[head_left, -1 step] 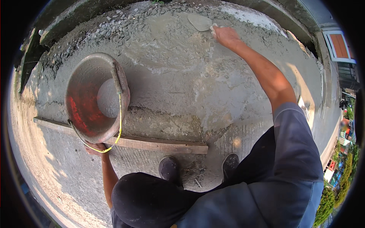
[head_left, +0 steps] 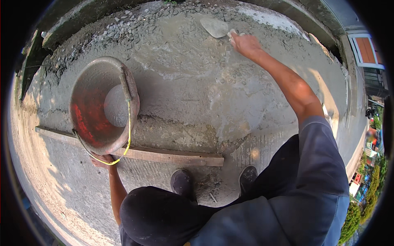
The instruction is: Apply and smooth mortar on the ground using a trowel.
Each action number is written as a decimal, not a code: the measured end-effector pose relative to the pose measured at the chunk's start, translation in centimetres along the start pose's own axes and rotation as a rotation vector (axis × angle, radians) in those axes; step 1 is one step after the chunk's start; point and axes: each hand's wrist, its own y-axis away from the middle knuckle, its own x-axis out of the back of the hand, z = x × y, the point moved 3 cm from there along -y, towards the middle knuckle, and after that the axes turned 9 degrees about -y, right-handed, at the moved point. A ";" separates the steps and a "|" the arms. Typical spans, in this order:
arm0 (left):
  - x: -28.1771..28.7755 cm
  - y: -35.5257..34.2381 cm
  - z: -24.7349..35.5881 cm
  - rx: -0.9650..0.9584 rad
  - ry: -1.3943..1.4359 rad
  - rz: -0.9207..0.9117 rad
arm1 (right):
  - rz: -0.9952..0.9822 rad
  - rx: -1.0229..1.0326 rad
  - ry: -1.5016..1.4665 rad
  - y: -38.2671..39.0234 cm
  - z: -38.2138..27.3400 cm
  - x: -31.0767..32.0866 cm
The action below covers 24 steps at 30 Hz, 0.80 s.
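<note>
My right hand (head_left: pixel 246 44) is closed round the handle of a trowel (head_left: pixel 214 27), whose rounded grey blade lies at the wet concrete (head_left: pixel 184 65) on the far side. A mortar-crusted bucket (head_left: pixel 93 108), red showing through inside, leans at the left with its mouth toward me. Its wire handle (head_left: pixel 129 123) has a yellow sleeve and hangs over the near rim. My left hand (head_left: pixel 103 160) grips the bucket at its near edge, its fingers partly hidden by the rim. Inside, only a grey residue coats the walls and bottom.
A wooden board (head_left: pixel 176 157) lies along the near edge of the wet concrete, passing behind the bucket. Loose gravel (head_left: pixel 119 30) is scattered at the far left. A low concrete wall (head_left: pixel 78 20) runs along the back. My shoes (head_left: pixel 182 182) stand on rough paving.
My right hand and the trowel have shifted slightly nearer, and the blade has tilted a little. The bucket and my left hand have hardly moved.
</note>
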 end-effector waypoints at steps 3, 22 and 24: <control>1.7 -0.5 2.0 -0.088 0.073 0.177 | -0.049 0.194 0.102 8.8 -3.3 0.9; 5.5 -0.8 4.8 -0.157 0.216 0.163 | -0.024 -0.087 0.022 0.6 1.5 0.6; 6.3 -0.7 6.3 -0.199 0.301 0.160 | -0.092 -0.020 0.068 1.7 0.7 0.3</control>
